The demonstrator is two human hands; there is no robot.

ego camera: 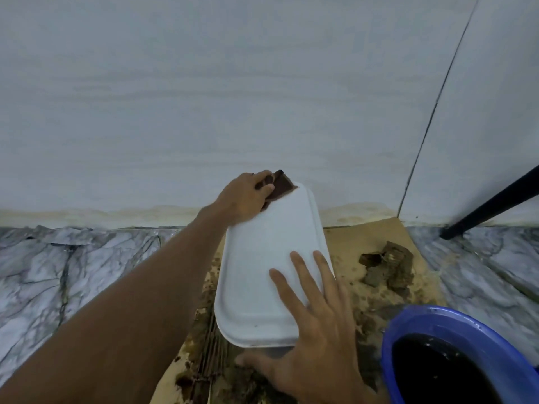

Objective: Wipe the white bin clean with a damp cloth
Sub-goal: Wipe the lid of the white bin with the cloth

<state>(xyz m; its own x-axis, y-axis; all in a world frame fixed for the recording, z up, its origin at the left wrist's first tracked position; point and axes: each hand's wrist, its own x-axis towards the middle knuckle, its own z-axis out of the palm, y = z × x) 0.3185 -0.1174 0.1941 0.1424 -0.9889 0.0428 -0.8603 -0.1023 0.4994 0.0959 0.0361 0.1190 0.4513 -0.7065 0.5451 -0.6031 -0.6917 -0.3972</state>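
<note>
The white bin (pixel 259 266) lies with a flat white face up on brown cardboard (pixel 358 237) in the middle of the floor. My left hand (pixel 245 199) reaches to its far left corner and presses a dark brown cloth (pixel 281 186) against that corner. My right hand (pixel 318 325) rests flat on the near right part of the bin, fingers spread, thumb curled around the near edge.
A blue bucket (pixel 408 325) of dark water stands at the lower right. A crumpled brown rag (pixel 388 266) lies on the cardboard right of the bin. Dirt spots cover the cardboard. A black leg (pixel 493 205) slants at the right. The white wall rises just behind the bin.
</note>
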